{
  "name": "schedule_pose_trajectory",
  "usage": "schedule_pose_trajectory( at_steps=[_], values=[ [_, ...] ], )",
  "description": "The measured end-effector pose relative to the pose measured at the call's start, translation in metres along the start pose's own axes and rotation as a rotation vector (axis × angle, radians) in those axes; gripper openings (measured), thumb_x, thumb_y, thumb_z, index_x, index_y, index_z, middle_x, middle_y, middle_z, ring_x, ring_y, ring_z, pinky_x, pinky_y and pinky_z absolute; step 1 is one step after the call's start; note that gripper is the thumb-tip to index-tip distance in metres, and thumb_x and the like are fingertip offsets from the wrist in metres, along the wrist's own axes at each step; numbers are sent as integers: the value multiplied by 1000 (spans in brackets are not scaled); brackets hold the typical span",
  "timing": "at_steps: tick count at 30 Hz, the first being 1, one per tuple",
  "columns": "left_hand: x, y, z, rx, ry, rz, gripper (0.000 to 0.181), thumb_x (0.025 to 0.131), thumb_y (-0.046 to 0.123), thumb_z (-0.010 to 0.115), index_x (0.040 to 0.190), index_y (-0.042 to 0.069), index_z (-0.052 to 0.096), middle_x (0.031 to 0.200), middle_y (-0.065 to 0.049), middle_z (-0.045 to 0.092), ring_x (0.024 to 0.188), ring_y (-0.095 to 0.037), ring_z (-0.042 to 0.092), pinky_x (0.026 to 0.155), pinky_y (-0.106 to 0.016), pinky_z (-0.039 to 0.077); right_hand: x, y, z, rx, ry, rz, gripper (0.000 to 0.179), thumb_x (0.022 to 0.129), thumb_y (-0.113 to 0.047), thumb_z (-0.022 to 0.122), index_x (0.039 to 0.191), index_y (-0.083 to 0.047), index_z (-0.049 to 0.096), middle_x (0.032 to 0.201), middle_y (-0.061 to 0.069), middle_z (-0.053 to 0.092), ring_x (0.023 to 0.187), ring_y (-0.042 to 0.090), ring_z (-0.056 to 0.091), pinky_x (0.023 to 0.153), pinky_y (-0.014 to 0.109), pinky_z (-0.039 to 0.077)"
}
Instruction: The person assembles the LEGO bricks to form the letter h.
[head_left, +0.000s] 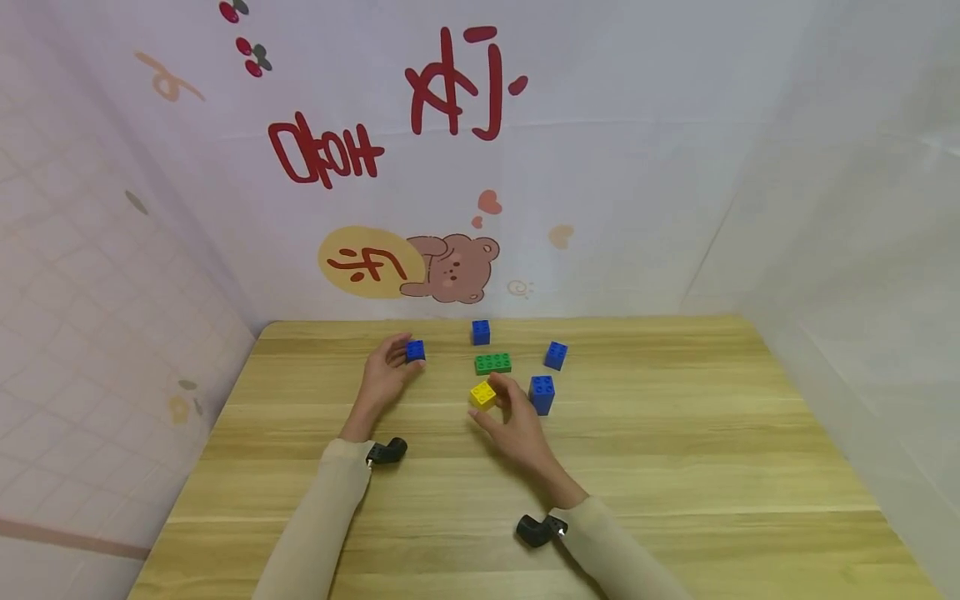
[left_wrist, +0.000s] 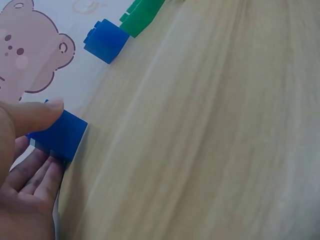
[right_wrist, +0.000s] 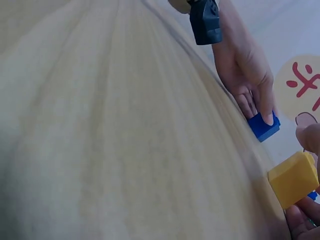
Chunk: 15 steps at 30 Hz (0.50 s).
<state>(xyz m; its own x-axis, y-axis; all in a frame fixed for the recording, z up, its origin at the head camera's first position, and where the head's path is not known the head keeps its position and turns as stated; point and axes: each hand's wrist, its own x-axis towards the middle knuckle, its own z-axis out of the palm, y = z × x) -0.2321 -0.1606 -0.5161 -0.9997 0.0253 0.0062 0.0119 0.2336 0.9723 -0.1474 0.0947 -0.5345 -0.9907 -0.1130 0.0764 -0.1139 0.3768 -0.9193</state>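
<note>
In the head view, my left hand [head_left: 384,375] grips a small blue brick [head_left: 416,350] at the table's back left. The left wrist view has its thumb across the blue brick [left_wrist: 62,135], fingers on the far side. My right hand [head_left: 516,425] holds a yellow brick [head_left: 483,395] between thumb and fingers, near the middle. Close up in the right wrist view, the yellow brick [right_wrist: 294,179] has fingers below it and the thumb above. Just behind it lies a flat green brick [head_left: 492,363]. A taller blue brick [head_left: 542,395] stands right of the right hand.
Another blue brick [head_left: 481,332] stands near the table's back edge, and one more [head_left: 556,356] sits further right. The wooden table [head_left: 675,450] meets a white printed backdrop [head_left: 615,208] behind. Black wrist cameras [head_left: 388,451] are strapped at both sleeves.
</note>
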Motion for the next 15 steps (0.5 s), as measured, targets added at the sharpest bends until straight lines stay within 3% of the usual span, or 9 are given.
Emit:
schedule_pose_trajectory(
  at_steps=[7,15],
  values=[
    [2,-3,1,-9,26,9,55,93,0,73,144,-1,53,146,-25,55,138,-39,53,117,-47,45,1,0,3,-41,51,-13,55,95,-27,75,142,-11,53,141,9,60,123,25,61,108,44,53],
    [4,-5,5,16,75,-1,49,93,0,72,140,-2,59,142,-25,59,133,-38,58,113,-46,49,-2,4,3,-70,68,-71,46,97,-24,73,138,-9,59,136,10,65,122,27,64,108,44,54]
  ],
)
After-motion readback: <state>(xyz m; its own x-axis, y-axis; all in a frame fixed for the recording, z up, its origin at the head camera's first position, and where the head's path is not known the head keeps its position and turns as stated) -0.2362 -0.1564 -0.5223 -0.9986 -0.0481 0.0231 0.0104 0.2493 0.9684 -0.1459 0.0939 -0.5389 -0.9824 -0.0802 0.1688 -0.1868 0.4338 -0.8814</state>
